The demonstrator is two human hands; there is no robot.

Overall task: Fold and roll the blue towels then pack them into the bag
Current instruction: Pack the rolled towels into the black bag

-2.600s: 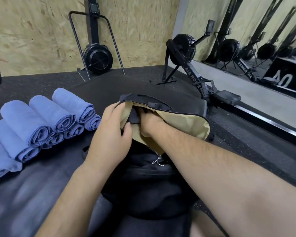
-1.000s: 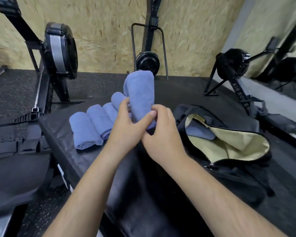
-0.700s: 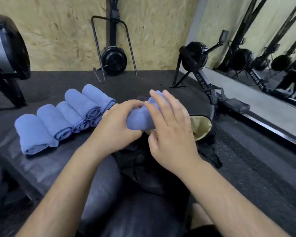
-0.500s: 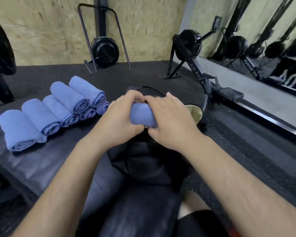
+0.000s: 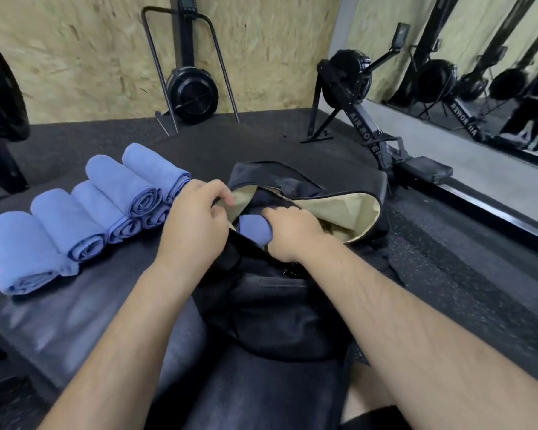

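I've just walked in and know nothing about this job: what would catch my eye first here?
Two bare hands meet at the mouth of a black bag with a pale yellow lining: the right hand pushes a rolled blue towel inside while the left hand holds the opening's edge. To the left, a row of rolled blue towels waits on the dark padded surface.

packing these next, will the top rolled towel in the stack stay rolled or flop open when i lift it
The top rolled towel is soft cloth, so it will probably sag if lifted by one end. Its spiral end looks tightly wound, so a grip around the middle should keep it rolled. Perched on the lower rolls, it may roll off if nudged.
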